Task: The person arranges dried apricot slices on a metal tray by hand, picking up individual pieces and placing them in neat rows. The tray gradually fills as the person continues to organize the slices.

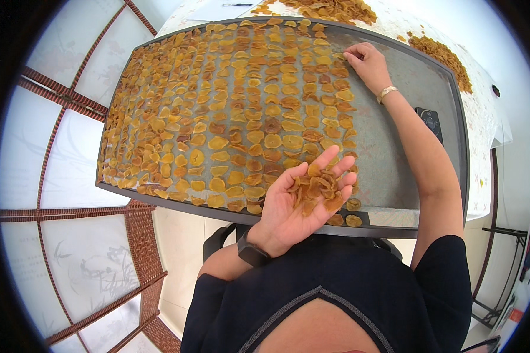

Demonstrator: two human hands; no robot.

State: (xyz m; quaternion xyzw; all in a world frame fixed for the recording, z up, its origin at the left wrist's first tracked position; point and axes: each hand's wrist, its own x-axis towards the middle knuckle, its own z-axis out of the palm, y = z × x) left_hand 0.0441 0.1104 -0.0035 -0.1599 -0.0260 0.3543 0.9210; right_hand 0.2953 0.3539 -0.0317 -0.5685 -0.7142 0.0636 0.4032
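My left hand is palm up over the near edge of a dark-framed mesh screen, cupping a small heap of thin, wrinkled amber dried slices. It wears a dark watch. Farther off, my right hand, with a band at the wrist, reaches to the far end of the outermost row of slices. Its thumb and fingers are pinched together; whatever is between them is too small to make out. Rows of flat yellow-brown dried slices cover the left and middle of the screen.
Beyond the screen, loose piles of dried slices and a heap of darker slices lie on a white patterned cloth. A black device sits by my right forearm. At left stands a folding panel with woven brown edges.
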